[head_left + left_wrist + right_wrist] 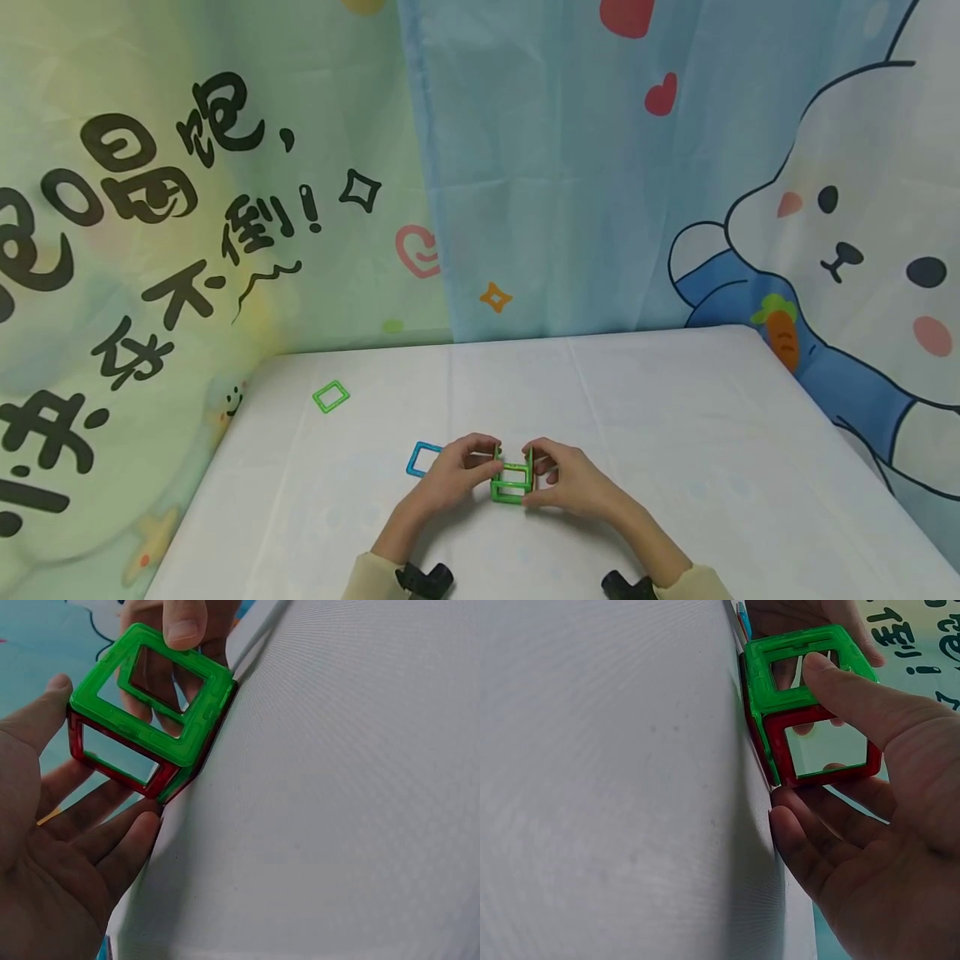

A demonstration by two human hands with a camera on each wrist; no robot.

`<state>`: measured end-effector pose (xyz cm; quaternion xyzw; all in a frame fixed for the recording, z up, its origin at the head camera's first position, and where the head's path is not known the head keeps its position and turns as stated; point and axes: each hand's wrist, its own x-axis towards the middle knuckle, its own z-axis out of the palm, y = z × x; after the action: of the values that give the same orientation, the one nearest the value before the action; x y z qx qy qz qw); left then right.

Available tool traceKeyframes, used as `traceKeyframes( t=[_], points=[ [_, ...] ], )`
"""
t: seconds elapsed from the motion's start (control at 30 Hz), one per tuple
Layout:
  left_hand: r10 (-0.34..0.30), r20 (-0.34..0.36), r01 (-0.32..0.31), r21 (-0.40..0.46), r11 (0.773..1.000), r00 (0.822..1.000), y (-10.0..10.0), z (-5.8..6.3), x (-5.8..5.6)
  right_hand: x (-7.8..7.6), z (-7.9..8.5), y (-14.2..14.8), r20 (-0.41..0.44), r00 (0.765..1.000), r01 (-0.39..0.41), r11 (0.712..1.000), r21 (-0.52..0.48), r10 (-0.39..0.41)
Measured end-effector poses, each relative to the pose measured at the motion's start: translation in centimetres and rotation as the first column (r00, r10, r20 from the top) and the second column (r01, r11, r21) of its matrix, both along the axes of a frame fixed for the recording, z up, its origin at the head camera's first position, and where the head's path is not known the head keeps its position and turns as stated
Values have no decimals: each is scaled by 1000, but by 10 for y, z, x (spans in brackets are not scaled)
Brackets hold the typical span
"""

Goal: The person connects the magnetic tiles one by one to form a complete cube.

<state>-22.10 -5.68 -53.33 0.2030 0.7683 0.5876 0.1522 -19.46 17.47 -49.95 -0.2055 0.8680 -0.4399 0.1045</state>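
Note:
A small cube of green and red magnetic tiles [510, 499] stands on the white table between both hands. In the wrist views its near face is a green square frame, with red frames at the sides. My left hand [459, 472] holds the cube's left side, thumb at the near edge and fingers along the side. On the opposite side my right hand [576, 482] grips it, the thumb [840, 686] lying on the green face. Partly behind the left hand lies a blue tile frame [413, 459].
A loose green tile frame [332, 397] lies farther back on the left of the white table [712, 433]. Behind the table hangs a printed curtain [540, 208] with a cartoon figure at right.

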Motion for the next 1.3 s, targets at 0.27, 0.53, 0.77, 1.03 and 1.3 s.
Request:
traceKeyframes(
  t=[0.27,0.53,0.77,1.03,1.3],
  points=[
    [0,-7,0,1,1000,1000,0,2,2,1,0,0,-3,1000,12,1000,23,-12],
    [1,-30,-2,-31,1000,1000,0,20,11,4,3,0,5,1000,12,999,41,-13],
    [-13,-49,12,-37,999,999,-1,40,20,10,12,-1,-142,990,-9,999,50,16],
    [-18,-53,16,-27,1000,998,-1,27,13,18,26,-12,-284,955,-22,977,213,83],
    [-19,-54,19,-11,1000,998,-1,0,1,18,21,-14,-315,948,24,980,199,41]
  ],
)
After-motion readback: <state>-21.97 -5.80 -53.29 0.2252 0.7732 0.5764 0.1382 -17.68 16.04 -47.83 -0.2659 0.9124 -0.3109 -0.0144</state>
